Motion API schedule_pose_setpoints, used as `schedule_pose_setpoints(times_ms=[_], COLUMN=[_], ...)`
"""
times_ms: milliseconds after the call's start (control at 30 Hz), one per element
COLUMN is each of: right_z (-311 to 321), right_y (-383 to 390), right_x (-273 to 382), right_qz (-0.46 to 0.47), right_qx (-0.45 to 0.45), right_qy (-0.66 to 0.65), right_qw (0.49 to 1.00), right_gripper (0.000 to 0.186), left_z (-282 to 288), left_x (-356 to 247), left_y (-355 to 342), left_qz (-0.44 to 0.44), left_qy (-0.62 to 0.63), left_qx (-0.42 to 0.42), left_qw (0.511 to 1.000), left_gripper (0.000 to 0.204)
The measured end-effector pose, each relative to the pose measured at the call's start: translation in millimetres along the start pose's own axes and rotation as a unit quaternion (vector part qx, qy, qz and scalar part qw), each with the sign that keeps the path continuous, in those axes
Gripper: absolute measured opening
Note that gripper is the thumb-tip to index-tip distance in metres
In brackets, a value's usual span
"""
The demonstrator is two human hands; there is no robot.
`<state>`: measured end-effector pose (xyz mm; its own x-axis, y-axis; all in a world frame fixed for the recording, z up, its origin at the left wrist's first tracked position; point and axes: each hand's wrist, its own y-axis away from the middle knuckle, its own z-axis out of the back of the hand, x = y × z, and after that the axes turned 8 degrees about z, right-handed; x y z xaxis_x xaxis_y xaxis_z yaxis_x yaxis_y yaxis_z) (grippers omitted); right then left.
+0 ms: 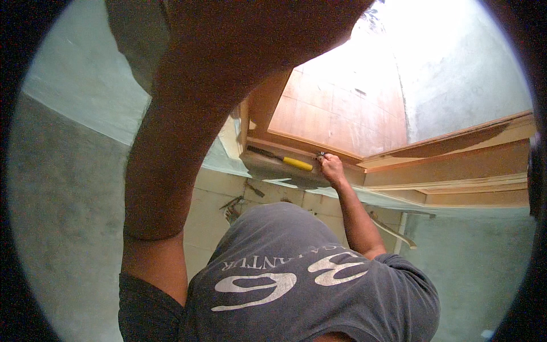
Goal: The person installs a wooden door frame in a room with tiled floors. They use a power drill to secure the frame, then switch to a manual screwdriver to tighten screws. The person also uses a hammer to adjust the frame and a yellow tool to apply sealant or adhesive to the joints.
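Note:
My right hand [331, 169] is closed at the inner edge of a wooden window frame [307, 142]. A small dark metallic piece shows at its fingertips, too small to name. Left of this hand, a chisel-like tool with a yellow handle [297, 164] and a long dark blade lies along the sill. My left arm [171, 131] is raised across the view, very close, and runs out past the top edge. The left hand itself is out of the picture.
Below, several loose tools [231, 206] lie on the pale tiled floor [208, 194]. A curved light strip [393, 231] is near the right wall. Wooden frame members [450, 171] extend rightward; grey plaster walls [68, 171] stand on both sides. Bright light comes through the opening.

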<state>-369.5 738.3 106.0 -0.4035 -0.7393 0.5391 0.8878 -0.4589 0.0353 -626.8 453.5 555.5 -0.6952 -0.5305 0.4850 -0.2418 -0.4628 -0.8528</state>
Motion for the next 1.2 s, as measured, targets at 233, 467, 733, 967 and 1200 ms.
schedule_pose_setpoints(times_ms=[233,467,733,967,1200], right_z=[2,6,0,-13,-26], right_y=[5,11,20,26,24], right_x=[8,18,18,23,40], right_qz=[-0.053,-0.031,-0.038,-0.016,-0.084], right_qx=[-0.007,-0.037,-0.061,-0.059,-0.097], right_qy=[-0.04,-0.034,-0.075,0.027,0.009], right_qw=[0.998,0.998,0.995,0.998,0.992], right_gripper=[0.035,0.034,0.03,0.027,0.029], left_z=[-4,-6,-5,-3,-4], left_x=[0,1,-4,-10,-13], left_y=[7,11,12,13,16], left_qz=[0.018,0.027,0.03,0.03,0.034], left_qy=[0.031,0.047,0.053,0.052,0.058], left_qx=[0.019,0.031,0.044,0.052,0.061], left_qw=[0.999,0.998,0.997,0.997,0.996], left_gripper=[0.03,0.031,0.033,0.034,0.035])
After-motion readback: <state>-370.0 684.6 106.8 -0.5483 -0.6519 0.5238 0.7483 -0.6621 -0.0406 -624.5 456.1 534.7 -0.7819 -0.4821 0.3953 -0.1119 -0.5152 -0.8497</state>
